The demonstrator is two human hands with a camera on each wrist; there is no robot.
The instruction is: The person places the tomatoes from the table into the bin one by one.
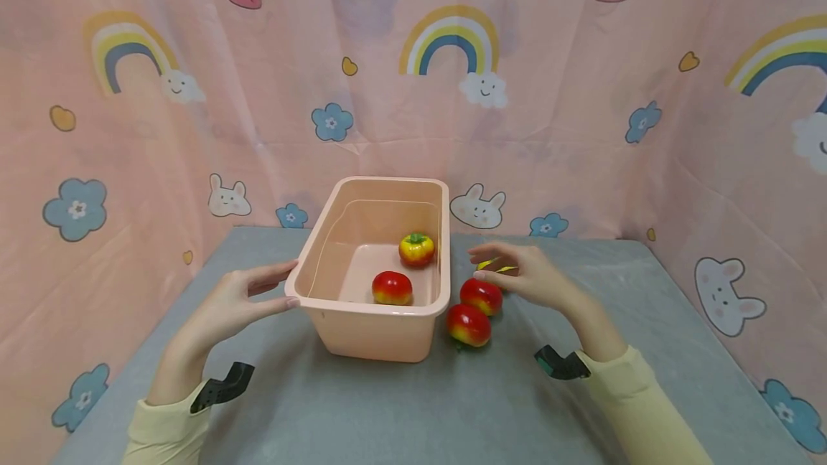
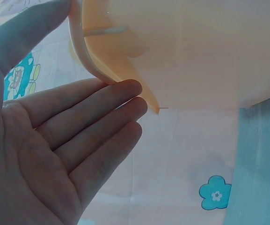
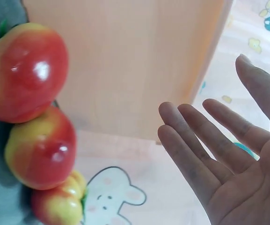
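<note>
So the pink tub (image 1: 371,336) is sitting on the grey table (image 1: 504,393), with two red-yellow fruits (image 1: 392,288) inside and its long axis running front to back. Left hand (image 1: 226,305) touches its near-left corner, thumb spread off straight fingers. Right hand (image 1: 533,275) hangs loosely spread near three more fruits (image 1: 481,296) right beside the tub. Pink curtain (image 1: 400,142) behind.

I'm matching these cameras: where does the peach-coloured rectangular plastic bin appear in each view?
Head: the bin, just left of centre.
Left wrist: the bin, across the top, running to the right edge.
Right wrist: the bin, upper middle.
Shared landmark: the pink fabric backdrop with printed pictures, behind it in all three.
</note>
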